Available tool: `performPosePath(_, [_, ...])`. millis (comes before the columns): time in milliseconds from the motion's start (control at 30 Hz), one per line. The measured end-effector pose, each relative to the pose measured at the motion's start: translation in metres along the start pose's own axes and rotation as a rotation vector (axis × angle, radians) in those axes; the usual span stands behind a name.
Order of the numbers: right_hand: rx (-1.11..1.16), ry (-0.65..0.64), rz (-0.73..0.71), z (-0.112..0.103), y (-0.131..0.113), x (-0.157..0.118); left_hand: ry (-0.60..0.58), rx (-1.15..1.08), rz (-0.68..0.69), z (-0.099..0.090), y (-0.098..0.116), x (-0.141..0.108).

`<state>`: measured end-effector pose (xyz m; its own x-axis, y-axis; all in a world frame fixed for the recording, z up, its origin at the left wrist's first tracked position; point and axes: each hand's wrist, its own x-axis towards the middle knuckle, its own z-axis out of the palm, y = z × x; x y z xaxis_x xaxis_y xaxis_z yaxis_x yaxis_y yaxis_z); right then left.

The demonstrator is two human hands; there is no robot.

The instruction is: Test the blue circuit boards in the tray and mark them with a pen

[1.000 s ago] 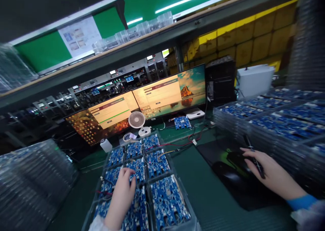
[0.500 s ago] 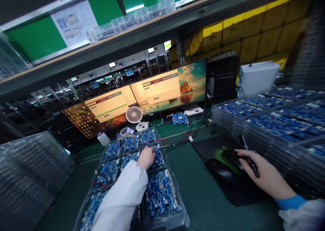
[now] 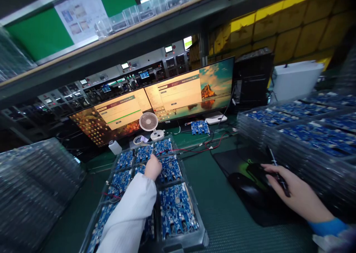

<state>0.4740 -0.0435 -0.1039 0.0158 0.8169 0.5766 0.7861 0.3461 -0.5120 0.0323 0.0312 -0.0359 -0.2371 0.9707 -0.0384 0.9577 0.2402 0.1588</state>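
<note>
leftward goes our left hand (image 3: 153,167), off the blue circuit board in the right of the middle row (image 3: 171,168), where a yellow wire that lay across it no longer shows. we now reach to the near edge of the blue circuit board in the middle of the far row (image 3: 144,153), both boards lying in a clear plastic tray with compartments (image 3: 185,242) on the dark green surface (image 3: 217,216). its fingers are bent and turned from view, so we cannot tell whether they close on anything. a thin red wire (image 3: 179,150) runs rightward from near it. our hands are well apart: our right hand (image 3: 293,190) grips a slim black pen (image 3: 273,158) above the dark mouse pad (image 3: 226,160), near a glossy black computer mouse (image 3: 246,190).
</note>
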Motion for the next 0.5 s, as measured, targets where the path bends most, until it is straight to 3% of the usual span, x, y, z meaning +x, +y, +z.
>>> performPosePath(167, [0.005, 0.011, -0.001, 0.004, 0.007, -0.002, 0.022, 0.000, -0.042, 0.001, -0.007, 0.017])
performPosePath(500, [-0.021, 0.027, -0.037, 0.007, 0.011, -0.004, 0.026, 0.023, -0.039, 0.004, 0.001, 0.034])
